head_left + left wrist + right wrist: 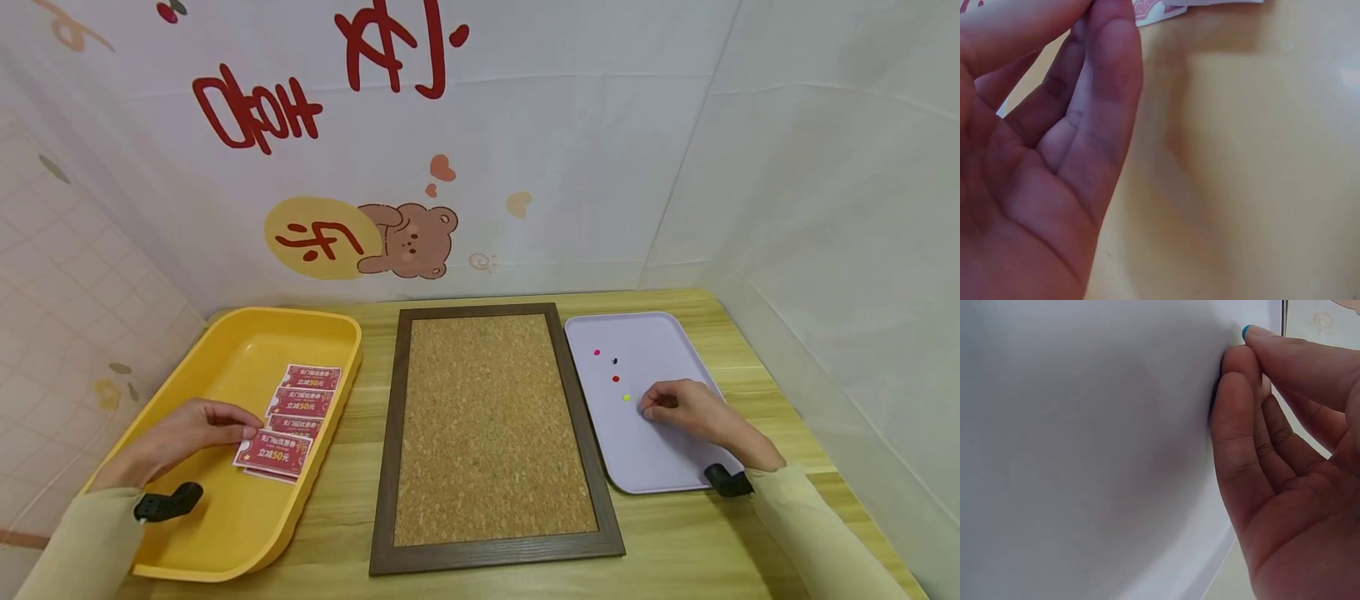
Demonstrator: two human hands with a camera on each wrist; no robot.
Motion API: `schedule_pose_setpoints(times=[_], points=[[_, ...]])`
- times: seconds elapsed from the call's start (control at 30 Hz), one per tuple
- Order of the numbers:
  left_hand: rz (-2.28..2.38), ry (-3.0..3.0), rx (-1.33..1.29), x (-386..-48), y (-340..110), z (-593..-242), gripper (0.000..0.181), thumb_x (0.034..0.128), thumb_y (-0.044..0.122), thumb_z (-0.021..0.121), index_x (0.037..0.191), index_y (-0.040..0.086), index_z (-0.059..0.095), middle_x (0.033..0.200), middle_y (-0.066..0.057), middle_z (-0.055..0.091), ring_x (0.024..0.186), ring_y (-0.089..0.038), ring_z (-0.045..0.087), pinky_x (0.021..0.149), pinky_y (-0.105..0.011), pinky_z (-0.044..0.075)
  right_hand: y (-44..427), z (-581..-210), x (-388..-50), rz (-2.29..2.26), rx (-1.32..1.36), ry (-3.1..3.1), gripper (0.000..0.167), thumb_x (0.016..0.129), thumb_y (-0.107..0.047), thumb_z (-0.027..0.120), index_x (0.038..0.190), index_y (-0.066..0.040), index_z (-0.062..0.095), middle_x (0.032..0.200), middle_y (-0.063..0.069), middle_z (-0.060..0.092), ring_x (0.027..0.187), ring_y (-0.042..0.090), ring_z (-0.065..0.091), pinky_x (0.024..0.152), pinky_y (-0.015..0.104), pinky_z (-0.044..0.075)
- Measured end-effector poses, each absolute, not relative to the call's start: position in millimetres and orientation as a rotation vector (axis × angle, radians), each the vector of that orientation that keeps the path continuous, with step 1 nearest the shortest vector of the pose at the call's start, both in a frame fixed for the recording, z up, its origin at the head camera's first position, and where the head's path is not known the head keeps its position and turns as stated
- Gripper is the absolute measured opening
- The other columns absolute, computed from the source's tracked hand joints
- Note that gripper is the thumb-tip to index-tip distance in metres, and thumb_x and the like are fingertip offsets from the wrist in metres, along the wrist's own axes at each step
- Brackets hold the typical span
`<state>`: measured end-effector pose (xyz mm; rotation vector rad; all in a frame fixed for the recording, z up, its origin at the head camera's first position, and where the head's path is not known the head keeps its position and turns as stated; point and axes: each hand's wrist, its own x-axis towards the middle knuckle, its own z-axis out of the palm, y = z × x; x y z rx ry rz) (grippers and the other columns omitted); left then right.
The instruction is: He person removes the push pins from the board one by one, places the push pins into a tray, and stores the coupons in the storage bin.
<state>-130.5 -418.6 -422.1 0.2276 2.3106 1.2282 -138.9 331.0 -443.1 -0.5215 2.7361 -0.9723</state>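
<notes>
My left hand pinches the corner of a red coupon between thumb and fingers, over the yellow tray. Several more red coupons lie overlapping along that tray's right side. On the right, my right hand is low over the lilac tray. Its thumb and forefinger pinch a small blue pushpin, of which only an edge shows in the right wrist view. Near these fingers lie a yellow pin, a red pin, a black pin and a pink pin.
A cork board with a dark brown frame lies flat between the two trays on the wood-patterned table. Behind the table hangs a white printed cloth, and more pale cloth closes off both sides.
</notes>
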Motion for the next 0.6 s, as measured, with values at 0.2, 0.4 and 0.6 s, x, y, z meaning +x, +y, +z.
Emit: schedule_pose_setpoints(times=[0.2, 0.4, 0.6], points=[[1.212, 2.271, 0.223, -131.2, -418.0, -423.1, 0.033, 0.1037, 0.016, 0.064, 0.123, -0.010, 0.070, 0.115, -0.011, 0.074, 0.096, -0.005, 0.063, 0.083, -0.020, 0.051, 331.8, -442.1, -140.2, -0.943, -0.518, 2.719, 0.009, 0.093, -0.002, 0.074, 0.091, -0.011, 0.074, 0.088, -0.005, 0.071, 0.081, 0.003, 0.060, 0.073, 0.021, 0.051], [1.194, 2.252, 0.222, -132.9, -420.1, -425.6, 0.032, 0.1031, 0.016, 0.065, 0.120, -0.011, 0.071, 0.111, -0.012, 0.076, 0.093, -0.007, 0.064, 0.081, -0.021, 0.052, 332.5, -442.6, -140.0, -0.916, -0.521, 2.717, 0.008, 0.094, -0.003, 0.072, 0.094, -0.009, 0.076, 0.089, -0.004, 0.072, 0.084, 0.003, 0.060, 0.075, 0.022, 0.051], [1.145, 2.270, 0.191, -134.1, -421.3, -426.1, 0.032, 0.1018, 0.018, 0.067, 0.119, -0.009, 0.072, 0.111, -0.013, 0.076, 0.091, -0.009, 0.064, 0.080, -0.022, 0.053, 332.1, -442.4, -138.9, -0.908, -0.512, 2.742, 0.005, 0.094, -0.006, 0.074, 0.096, -0.008, 0.077, 0.090, -0.002, 0.072, 0.084, 0.004, 0.060, 0.075, 0.023, 0.051]])
